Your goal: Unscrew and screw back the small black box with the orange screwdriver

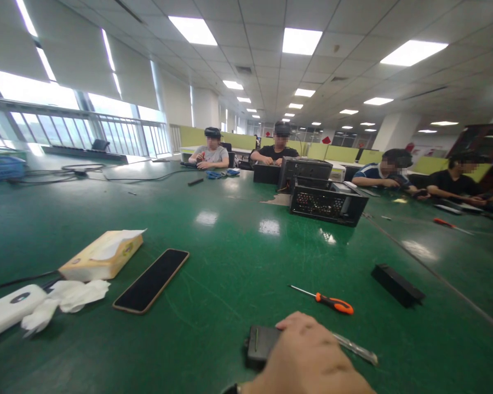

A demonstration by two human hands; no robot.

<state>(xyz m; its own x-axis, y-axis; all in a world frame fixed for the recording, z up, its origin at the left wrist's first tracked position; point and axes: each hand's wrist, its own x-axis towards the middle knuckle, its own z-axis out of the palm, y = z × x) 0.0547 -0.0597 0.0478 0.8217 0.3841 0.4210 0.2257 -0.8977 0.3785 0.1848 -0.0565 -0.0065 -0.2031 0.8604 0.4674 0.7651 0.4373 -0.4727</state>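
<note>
A black block (259, 346), its right part covered by a hand (310, 355), was seen on a green table (205, 350); grip and handedness could not be told. Beyond, an orange-handled screwdriver (332, 303) was angled, tip far-left.

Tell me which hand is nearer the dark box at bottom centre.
Right, it appears: the right hand curls over the right end of the dark box, touching it. The left hand is out of view.

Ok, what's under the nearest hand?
A black box sticks out left of the hand, a clear rod right of it. Their covered ends, and anything else under the palm, can't be seen.
</note>
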